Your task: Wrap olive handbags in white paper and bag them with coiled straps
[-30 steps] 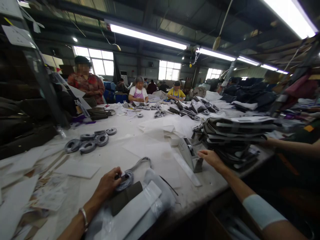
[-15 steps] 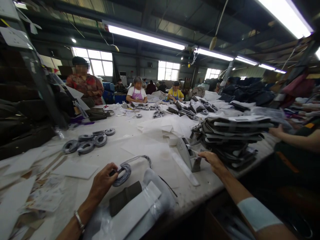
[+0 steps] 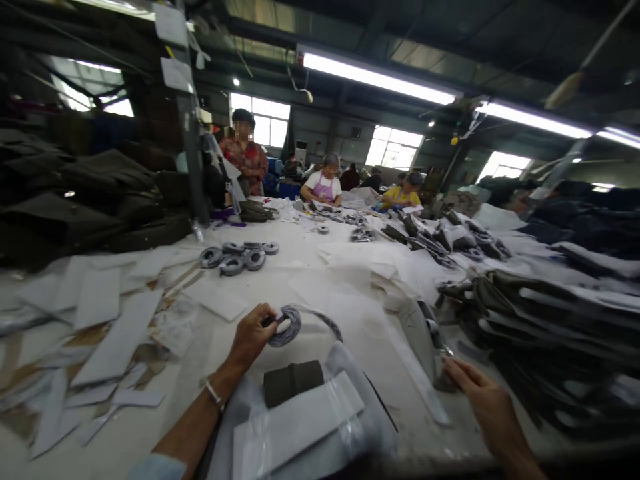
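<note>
My left hand [image 3: 251,335] pinches the edge of a coiled grey strap [image 3: 291,328]. A loose tail of the strap curves away to the right on the table. Beside the tape dispenser [image 3: 415,333], my right hand [image 3: 483,400] is closed, thumb and fingertips pressed together on a clear piece of tape [image 3: 445,348] at its front end. Between my arms lies a plastic-wrapped bundle with a white board [image 3: 300,423] taped across it and a dark olive folded piece [image 3: 293,382] behind.
Several coiled straps [image 3: 231,265] lie to the left on the table. White board scraps [image 3: 117,340] cover its left side. Dark folded goods [image 3: 540,327] are stacked at right. Co-workers [image 3: 325,183] sit and stand across the table, by a metal post [image 3: 193,147].
The view has swung left, so things appear further right. My right hand has stayed at the dispenser's front end. The left still holds the coil.
</note>
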A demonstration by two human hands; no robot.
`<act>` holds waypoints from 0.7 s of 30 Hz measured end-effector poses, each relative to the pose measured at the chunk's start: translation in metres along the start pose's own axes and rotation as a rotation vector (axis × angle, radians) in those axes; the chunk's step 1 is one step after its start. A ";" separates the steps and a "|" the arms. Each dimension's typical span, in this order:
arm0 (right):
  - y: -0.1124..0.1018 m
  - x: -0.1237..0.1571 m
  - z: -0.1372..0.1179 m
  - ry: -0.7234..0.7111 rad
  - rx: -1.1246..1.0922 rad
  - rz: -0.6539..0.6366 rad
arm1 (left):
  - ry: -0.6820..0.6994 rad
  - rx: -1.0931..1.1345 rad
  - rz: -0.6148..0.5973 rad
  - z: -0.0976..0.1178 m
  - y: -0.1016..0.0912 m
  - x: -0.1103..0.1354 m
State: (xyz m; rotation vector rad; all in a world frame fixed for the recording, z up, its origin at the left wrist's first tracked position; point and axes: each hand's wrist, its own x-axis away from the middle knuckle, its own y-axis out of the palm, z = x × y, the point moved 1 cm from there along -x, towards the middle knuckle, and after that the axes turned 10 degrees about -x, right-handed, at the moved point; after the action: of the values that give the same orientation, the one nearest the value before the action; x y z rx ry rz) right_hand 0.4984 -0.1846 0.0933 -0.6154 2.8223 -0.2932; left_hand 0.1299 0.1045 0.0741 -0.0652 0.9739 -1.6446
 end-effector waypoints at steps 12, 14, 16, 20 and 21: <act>0.251 0.119 -0.141 -0.083 -0.334 -0.943 | 0.013 0.056 0.050 -0.007 0.001 0.012; 0.265 0.119 -0.138 -0.095 -0.306 -0.962 | 0.014 0.070 0.056 -0.007 0.001 0.012; 0.275 0.117 -0.134 -0.082 -0.282 -0.954 | 0.011 0.085 0.062 -0.006 0.001 0.013; 0.285 0.113 -0.129 -0.050 -0.148 -0.886 | 0.014 0.103 0.065 -0.005 0.001 0.014; 0.287 0.112 -0.129 -0.058 -0.104 -0.866 | 0.017 0.105 0.064 -0.005 0.001 0.014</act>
State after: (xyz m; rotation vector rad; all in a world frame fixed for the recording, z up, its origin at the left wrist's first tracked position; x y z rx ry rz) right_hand 0.2546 0.0410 0.1251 -1.8046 2.3542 -0.2579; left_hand 0.1231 0.0953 0.0644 0.0508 0.8928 -1.6364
